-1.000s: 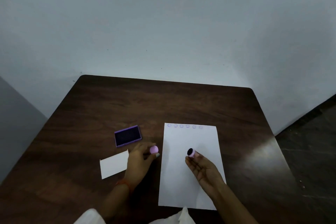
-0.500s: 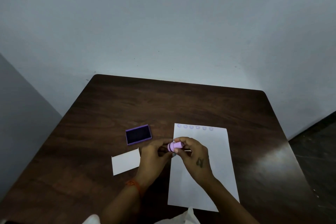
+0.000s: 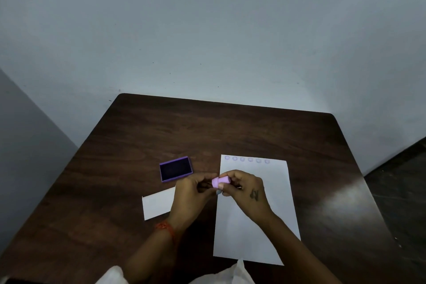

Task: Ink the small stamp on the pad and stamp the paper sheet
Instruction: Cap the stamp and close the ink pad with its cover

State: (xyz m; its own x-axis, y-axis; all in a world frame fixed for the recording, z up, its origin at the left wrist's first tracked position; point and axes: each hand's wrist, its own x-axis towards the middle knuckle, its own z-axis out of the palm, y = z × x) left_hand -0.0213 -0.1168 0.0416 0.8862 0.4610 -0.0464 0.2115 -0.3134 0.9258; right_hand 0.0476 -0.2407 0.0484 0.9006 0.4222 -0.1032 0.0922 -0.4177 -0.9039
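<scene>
Both hands meet above the left edge of the paper sheet [image 3: 253,210]; the left hand [image 3: 191,193] and the right hand [image 3: 246,189] are each closed on one end of the small stamp [image 3: 220,181], probably to join its cap; the ink pad [image 3: 176,168] lies open nearby on the surface [image 3: 230,131], ready for inking.

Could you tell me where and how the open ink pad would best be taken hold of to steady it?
Probably by its two short purple rims, pinched from above with the left hand, which is nearer. The ink pad lies flat and open on the table, so its raised frame is the only clean part; the dark inked centre should stay untouched.
</scene>
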